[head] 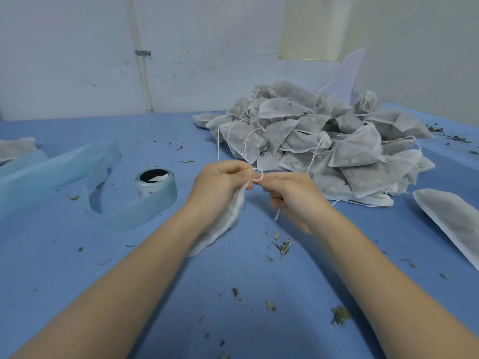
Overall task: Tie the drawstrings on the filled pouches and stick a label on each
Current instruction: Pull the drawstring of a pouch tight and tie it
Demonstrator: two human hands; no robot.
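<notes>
Pouches (321, 141) lie heaped on the blue tabletop (77, 281) just beyond the hands, loose strings trailing toward them. One more pouch (451, 221) lies flat at the right edge. A roll (155, 187) of pale blue label tape stands left of the hands, its strip curling away leftward. Leaf crumbs (339, 314) dot the bare near area. The left hand (220, 187) grips a white pouch (225, 224) by its neck; the right hand (290, 195) pinches its drawstring (257, 175), looped between the fingertips.

Blue table (77, 281) carries a pouch pile (324, 141); left of the pile sits a label roll (155, 186), leaf crumbs (285, 246) scattered nearer.
</notes>
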